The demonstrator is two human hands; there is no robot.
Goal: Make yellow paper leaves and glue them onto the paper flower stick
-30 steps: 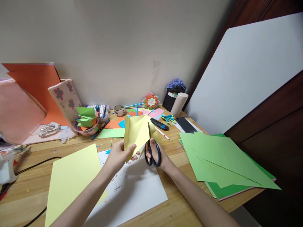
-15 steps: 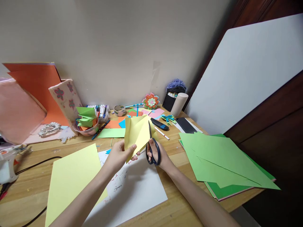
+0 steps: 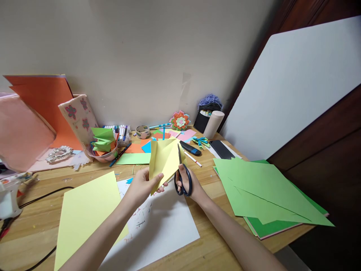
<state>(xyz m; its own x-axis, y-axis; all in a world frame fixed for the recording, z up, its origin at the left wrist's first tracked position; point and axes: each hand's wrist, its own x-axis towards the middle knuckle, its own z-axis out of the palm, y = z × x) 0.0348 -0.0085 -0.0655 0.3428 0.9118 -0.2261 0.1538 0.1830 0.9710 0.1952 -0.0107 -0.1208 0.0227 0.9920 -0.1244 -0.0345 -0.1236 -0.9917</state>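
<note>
The left hand (image 3: 144,184) is partly hidden by the yellow paper (image 3: 163,160); the white panel (image 3: 301,82) is cut off at right.

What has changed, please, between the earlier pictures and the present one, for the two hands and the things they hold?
The folded yellow paper in the left hand and the scissors in the right hand have shifted slightly to the right. Nothing was taken hold of or let go. The green sheets, the phone and the paper flower stayed in place.
</note>
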